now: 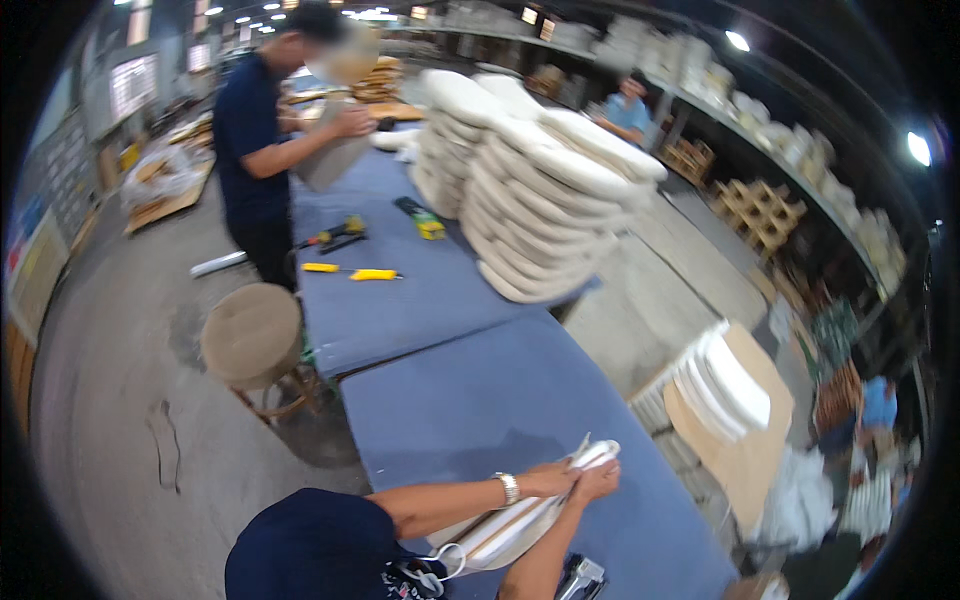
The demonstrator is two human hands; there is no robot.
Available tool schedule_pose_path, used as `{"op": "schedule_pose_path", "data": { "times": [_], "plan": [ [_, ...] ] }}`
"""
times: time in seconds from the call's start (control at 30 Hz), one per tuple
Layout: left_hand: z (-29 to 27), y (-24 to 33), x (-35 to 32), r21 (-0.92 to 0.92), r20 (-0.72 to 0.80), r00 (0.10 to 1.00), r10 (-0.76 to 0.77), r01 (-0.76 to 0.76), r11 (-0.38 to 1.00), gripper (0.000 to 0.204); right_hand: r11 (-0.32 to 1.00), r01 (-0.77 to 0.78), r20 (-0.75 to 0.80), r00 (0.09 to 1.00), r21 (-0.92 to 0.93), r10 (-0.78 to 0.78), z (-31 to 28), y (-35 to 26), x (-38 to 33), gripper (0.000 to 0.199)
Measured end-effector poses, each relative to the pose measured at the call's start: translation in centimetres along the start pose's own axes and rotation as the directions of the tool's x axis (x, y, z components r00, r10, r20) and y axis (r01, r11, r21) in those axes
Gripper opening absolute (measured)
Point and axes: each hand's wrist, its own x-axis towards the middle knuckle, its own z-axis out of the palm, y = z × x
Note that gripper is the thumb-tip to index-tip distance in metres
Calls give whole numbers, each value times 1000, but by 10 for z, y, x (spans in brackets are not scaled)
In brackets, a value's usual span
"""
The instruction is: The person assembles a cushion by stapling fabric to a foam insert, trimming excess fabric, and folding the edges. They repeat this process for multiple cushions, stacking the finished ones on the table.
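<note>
A long padded panel [512,528], with white foam, a brown board edge and beige fabric, stands on edge against my body over the blue table. My left hand [546,480], below a wristwatch, is closed on the fabric near the panel's far end. Right beside it, my right hand [598,481] grips the same end, where white foam and fabric bunch up between the two hands. The fingertips are partly hidden in the folds. A metal and black staple gun [582,577] lies on the table next to my right forearm.
The blue table [450,400] meets a second table bearing tall stacks of cream foam pads [540,190], yellow-handled tools [375,274] and a power tool [338,234]. A co-worker [250,150] holds a grey panel at left. A round stool [252,337] stands left; white pads [725,385] lie right.
</note>
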Motion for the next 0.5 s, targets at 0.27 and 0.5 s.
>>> {"op": "schedule_pose_path", "data": {
  "times": [0.27, 0.5],
  "plan": [
    [42, -27, 124, 250, -168, 847, 504, -458, 853, 44, 987, -81, 311, 950, 141, 34, -39, 24, 24, 39],
    [52, -26, 116, 19, -266, 891, 368, -377, 926, 21, 887, -434, 464, 826, 156, 322, -66, 4, 31, 31]
  ]
}}
